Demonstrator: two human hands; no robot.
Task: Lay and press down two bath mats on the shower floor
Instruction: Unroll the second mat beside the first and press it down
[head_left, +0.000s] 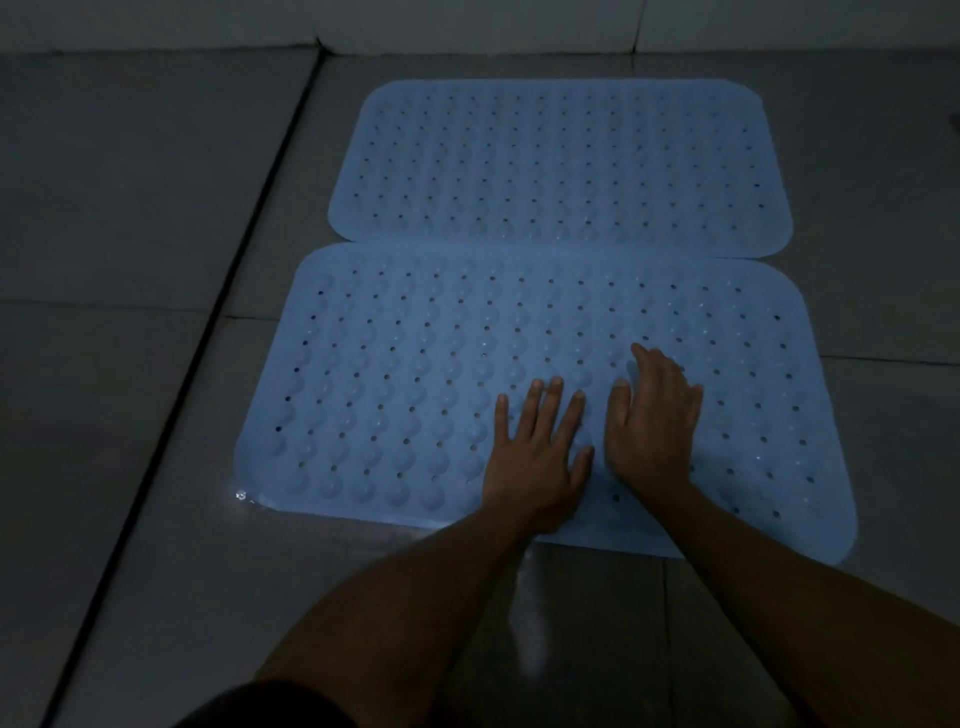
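Two pale blue bath mats with rows of bumps and small holes lie flat on the grey tiled floor. The far mat (561, 161) lies near the back wall. The near mat (395, 374) lies in front of it, their long edges touching or slightly overlapping. My left hand (537, 457) rests palm down with spread, straight fingers on the near mat, close to its front edge. Beside it, my right hand (655, 421) also lies flat on the same mat, fingers straight and pointing away from me.
A dark groove (208, 332) in the floor runs diagonally left of the mats. The pale wall base (467, 26) lies just beyond the far mat. A wet glint (241, 494) shows at the near mat's front left corner. The room is dim.
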